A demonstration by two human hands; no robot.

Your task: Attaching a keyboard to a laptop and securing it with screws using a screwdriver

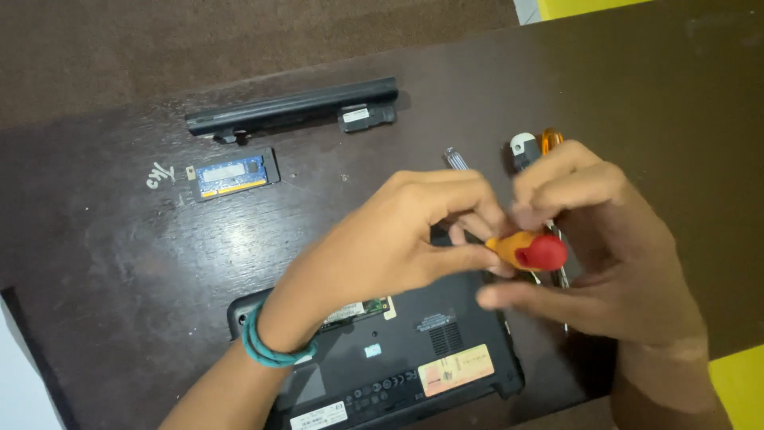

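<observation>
Left hand (pixel 402 239) and right hand (pixel 593 247) both pinch the orange-and-red screwdriver (pixel 529 251) over the upturned laptop (pixel 414 366) at its 1 o'clock corner; a slipping tip could gouge the exposed circuit board (pixel 358 310).

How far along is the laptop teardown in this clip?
Done: battery and memory module lie out on the table. In hand: both hands, left and right, grip a red-capped screwdriver above the upturned laptop. Left: its main bottom cover remains on.
</observation>
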